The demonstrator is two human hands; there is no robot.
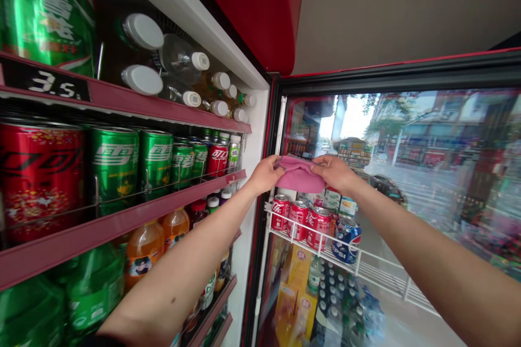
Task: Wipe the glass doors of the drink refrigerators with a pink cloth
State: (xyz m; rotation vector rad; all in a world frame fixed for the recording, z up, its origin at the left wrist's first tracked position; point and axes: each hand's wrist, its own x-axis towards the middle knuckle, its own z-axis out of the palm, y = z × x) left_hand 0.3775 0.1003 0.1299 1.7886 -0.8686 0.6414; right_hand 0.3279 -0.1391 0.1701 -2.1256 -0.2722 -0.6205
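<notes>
Right at the front of a red-trimmed drinks cooler (240, 16), someone's got both arms stretched out, and a scrunched pink cloth (300, 174) is bunched up between their hands. The left hand (266, 174) has its fingers (279, 163) closed on the cloth's left end, and the right hand (331, 172) is pinching the other end, so the grip's narrow on both sides. The cloth hangs at mid-frame, just above a white wire rack (309, 238) holding Coca-Cola cans (299, 219) and a Pepsi can (345, 238). Behind all that, a big glass door (427, 135) reflects a street. Over on the left, maroon shelves (122, 233) are packed with green cans (116, 162) and red cans (38, 179), with orange drink bottles (144, 246) underneath. Upper left, there's a "3.5" price tag (44, 81) on the shelf edge, right below a large green can (46, 11).
</notes>
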